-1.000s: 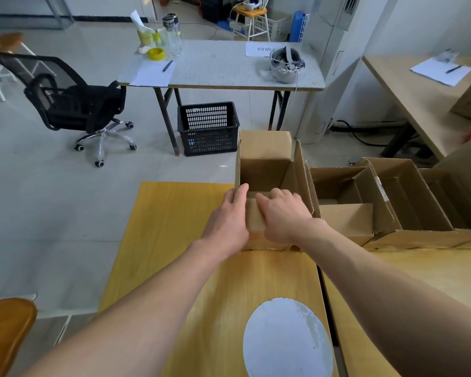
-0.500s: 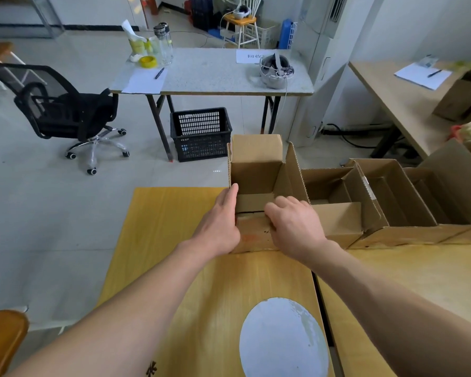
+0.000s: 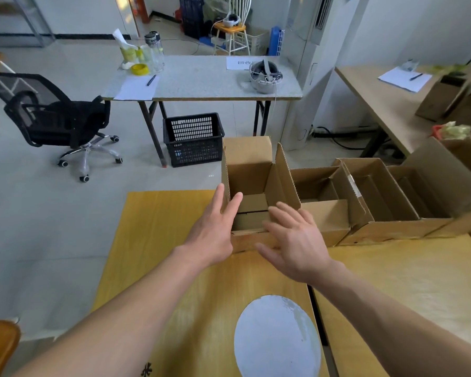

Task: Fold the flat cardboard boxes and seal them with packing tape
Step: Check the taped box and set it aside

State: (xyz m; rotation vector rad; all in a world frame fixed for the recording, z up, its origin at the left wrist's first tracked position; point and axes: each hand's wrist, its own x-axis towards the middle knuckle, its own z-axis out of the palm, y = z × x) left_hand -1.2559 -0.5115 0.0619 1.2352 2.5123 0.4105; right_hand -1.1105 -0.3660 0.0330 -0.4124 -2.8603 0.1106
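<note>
Presently, over the yellow table (image 3: 158,229), my left hand (image 3: 215,235) sits straight-fingered at the left wall of the box (image 3: 249,164). My right hand (image 3: 297,240), fingers spread and holding nothing, hides the near wall's right end; contact unclear. The box stands open-topped at the table's far edge. More boxes (image 3: 378,191) to its right are partly cut off.

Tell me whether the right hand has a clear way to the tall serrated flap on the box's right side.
Probably yes: the right hand is open at the box's near wall, and the serrated flap stands just beyond its fingers with nothing between.
</note>
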